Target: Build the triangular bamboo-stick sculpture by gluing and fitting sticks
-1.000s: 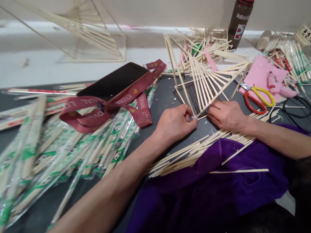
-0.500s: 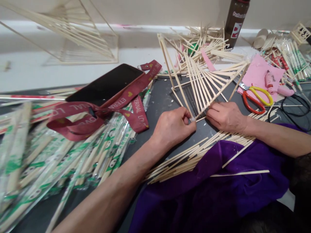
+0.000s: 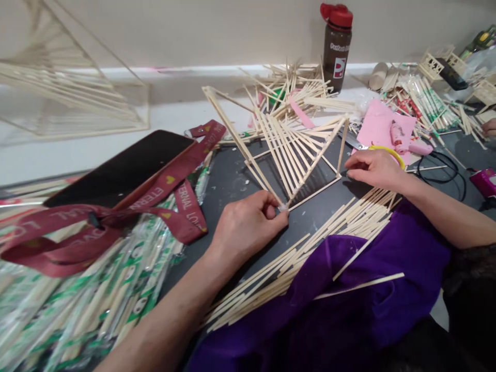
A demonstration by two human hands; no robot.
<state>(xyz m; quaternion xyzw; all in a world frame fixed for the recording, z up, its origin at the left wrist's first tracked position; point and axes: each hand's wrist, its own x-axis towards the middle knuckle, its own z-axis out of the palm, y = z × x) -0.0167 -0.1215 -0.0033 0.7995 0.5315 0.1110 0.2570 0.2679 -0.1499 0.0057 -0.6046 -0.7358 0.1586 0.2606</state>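
Observation:
My left hand (image 3: 248,222) pinches the near corner of a frame built of thin wooden sticks (image 3: 284,165), which stands on the dark grey table. A fan of slanted sticks fills the middle of this frame. Off the frame's right corner, my right hand (image 3: 375,168) hovers with its fingers apart and nothing visible in them. It partly covers the yellow-handled scissors (image 3: 387,151). Loose sticks (image 3: 349,222) lie between my hands and the purple cloth (image 3: 391,263).
At the left, a phone (image 3: 124,168) with a red strap lies over wrapped chopsticks (image 3: 127,289). Behind are a stick pile, a bottle (image 3: 337,51) and another stick structure (image 3: 77,88). Pink paper (image 3: 382,121) and a black cable lie right. Another person's hand (image 3: 489,128) shows at the right edge.
My right hand has let go of the frame's near edge and moved right, past its right corner. My left hand still pinches the near corner. The view has swung right.

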